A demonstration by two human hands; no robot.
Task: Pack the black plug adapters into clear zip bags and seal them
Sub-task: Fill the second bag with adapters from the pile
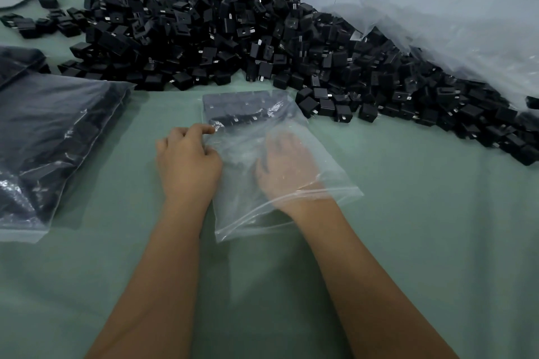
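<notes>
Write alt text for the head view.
A person's right hand reaches inside a clear zip bag holding a few black adapters, while the left hand pinches its edge; a large adapter pile lies behind.

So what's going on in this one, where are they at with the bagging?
A person is part-way through filling a clear zip bag on the green table. The right hand is inside the bag through its open mouth, near a few black adapters at the far end. The left hand pinches the bag's left edge. A big adapter pile lies behind; filled bags lie at left.
</notes>
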